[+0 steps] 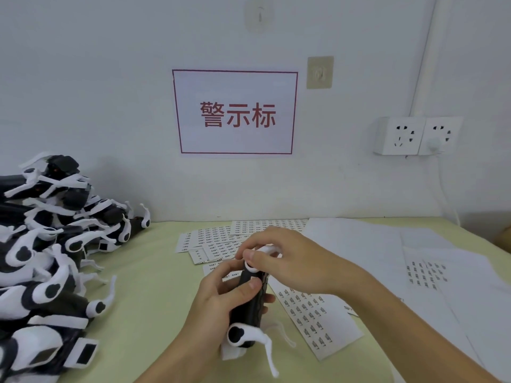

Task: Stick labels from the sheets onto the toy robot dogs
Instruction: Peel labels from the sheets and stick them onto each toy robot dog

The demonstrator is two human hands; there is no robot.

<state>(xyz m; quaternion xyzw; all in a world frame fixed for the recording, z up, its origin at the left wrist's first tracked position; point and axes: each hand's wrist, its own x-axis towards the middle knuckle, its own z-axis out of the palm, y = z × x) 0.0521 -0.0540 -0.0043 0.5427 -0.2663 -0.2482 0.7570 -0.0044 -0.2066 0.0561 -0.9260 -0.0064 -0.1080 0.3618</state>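
Left hand (221, 297) grips black toy robot dog (249, 299) above green table (143, 286); right hand (282, 258) pinches its white upper leg; label sheets (312, 313) beneath & behind; dog pile (52, 250) at left.

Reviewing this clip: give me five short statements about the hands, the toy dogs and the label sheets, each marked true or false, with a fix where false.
1. Both hands hold one toy dog. True: the left hand grips its body and the right hand pinches its upper end.
2. The pile of dogs lies on the person's right. False: it lies on the left.
3. Label sheets lie on the table under and beyond the hands. True.
4. The held dog lies flat on the table. False: it is held roughly upright above the sheets.
5. The wall sign has a blue border. False: the border is red.
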